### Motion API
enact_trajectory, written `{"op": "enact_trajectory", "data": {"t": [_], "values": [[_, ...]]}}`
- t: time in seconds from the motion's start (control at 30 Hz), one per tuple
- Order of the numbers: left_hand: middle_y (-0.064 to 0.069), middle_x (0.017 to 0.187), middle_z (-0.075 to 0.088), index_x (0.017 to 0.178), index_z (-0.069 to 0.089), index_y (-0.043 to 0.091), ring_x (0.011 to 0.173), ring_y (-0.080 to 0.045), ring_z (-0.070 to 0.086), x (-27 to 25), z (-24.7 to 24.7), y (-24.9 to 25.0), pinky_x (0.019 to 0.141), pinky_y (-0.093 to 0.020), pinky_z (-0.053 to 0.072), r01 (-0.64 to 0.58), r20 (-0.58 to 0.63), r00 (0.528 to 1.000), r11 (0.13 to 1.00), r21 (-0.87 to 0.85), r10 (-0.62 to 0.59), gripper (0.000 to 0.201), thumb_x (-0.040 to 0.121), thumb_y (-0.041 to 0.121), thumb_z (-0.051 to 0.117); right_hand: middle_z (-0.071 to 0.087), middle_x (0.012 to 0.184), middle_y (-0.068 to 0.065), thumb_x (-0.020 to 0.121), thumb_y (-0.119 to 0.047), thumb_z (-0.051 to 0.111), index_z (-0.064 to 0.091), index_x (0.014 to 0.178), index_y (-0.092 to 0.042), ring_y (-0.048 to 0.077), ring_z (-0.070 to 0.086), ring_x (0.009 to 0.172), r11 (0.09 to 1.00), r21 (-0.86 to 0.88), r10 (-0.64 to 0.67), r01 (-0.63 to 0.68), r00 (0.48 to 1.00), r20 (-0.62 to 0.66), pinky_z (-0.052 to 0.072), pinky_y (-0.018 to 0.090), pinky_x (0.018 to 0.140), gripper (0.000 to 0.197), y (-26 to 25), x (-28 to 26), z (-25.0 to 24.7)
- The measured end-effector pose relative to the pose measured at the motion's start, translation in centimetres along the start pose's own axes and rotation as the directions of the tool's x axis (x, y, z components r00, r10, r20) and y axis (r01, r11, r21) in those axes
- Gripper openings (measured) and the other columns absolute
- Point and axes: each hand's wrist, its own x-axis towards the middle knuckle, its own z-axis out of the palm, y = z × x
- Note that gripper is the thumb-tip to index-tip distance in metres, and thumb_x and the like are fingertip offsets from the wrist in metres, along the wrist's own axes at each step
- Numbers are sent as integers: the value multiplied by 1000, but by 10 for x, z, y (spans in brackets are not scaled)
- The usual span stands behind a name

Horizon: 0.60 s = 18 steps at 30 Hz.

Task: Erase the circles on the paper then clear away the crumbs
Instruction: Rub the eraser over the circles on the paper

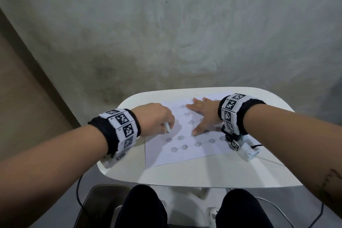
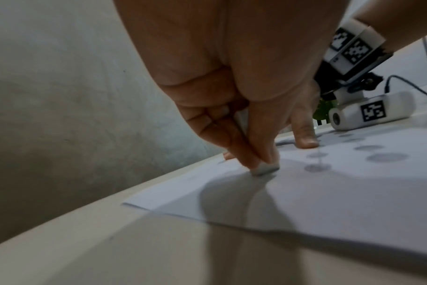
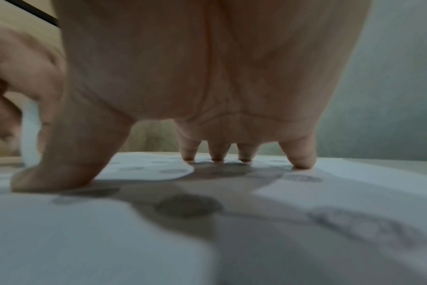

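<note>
Mostly grey-shaded circles (image 1: 184, 146) on paper (image 1: 166, 155)

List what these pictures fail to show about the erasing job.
- Head view: the left hand hides most of the eraser.
- Head view: the right hand covers part of the paper, so the full count of circles is unknown.
- Crumbs: too small to see in any view.
- Right wrist view: near circles blurred.

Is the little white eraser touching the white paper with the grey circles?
Touching. In the left wrist view, the left hand pinches the white eraser, whose tip sits flat on the white paper with no gap.
</note>
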Motion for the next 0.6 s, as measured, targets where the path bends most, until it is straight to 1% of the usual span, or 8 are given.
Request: {"op": "enact_trajectory", "data": {"t": [0.07,0.13,0.23,0.3,0.37,0.4,0.53,0.6], "values": [[7,102,66,103,68,24,89,-16,57,-3,-5,0,82,-32,47,4,51,999,1000,27,-5,18,87,19,62,-13,160,-7,75,-67,62,-4,153,-33,24,-10,149,1000,-7,4,-4,1000,2,4,49,118,107,0,0,0],[8,104,64,104,66,25,92,-16,57,-1,-3,9,82,-31,47,-24,18,1000,998,51,23,17,89,21,61,-13,160,-7,75,-67,62,-3,153,-34,24,-10,149,1000,1,6,-6,1000,3,3,49,118,107,0,-1,1],[7,108,61,109,64,23,96,-17,57,-5,8,17,77,-25,40,-48,-36,998,998,47,50,17,93,24,58,-13,160,-8,75,-67,62,-3,153,-33,24,-10,149,1000,3,3,-3,1000,-5,4,49,118,106,0,-1,1],[8,104,63,105,66,24,94,-16,57,-13,7,13,79,-26,42,-40,9,999,999,13,40,15,90,23,61,-12,160,-8,75,-67,63,-2,153,-34,23,-9,149,1000,8,5,-5,1000,-8,5,49,118,107,0,0,1],[8,100,66,101,67,25,91,-16,59,-15,0,10,80,-29,46,-47,74,996,998,33,44,16,87,20,62,-12,160,-8,74,-67,63,-2,153,-35,23,-9,149,1000,16,4,-4,1000,-10,4,49,118,107,1,0,2],[7,99,66,100,68,26,91,-16,59,-13,-2,12,80,-30,47,-49,75,996,998,43,45,16,86,20,62,-12,160,-8,74,-67,63,-2,153,-35,23,-9,149,1000,17,4,-4,1000,-13,4,49,118,106,1,0,1],[6,106,62,107,65,22,94,-17,57,-10,5,20,80,-27,41,-52,-29,998,999,7,52,17,91,24,60,-14,160,-7,76,-66,62,-3,152,-34,24,-10,149,1000,19,8,-8,1000,-1,4,49,118,105,-1,-1,0],[6,103,64,103,66,23,89,-16,56,-14,4,15,78,-27,42,-44,17,999,999,-20,44,15,89,21,62,-14,160,-7,76,-66,62,-3,152,-34,24,-10,149,1000,16,11,-12,1000,11,4,50,118,105,-1,-1,-1]]}}
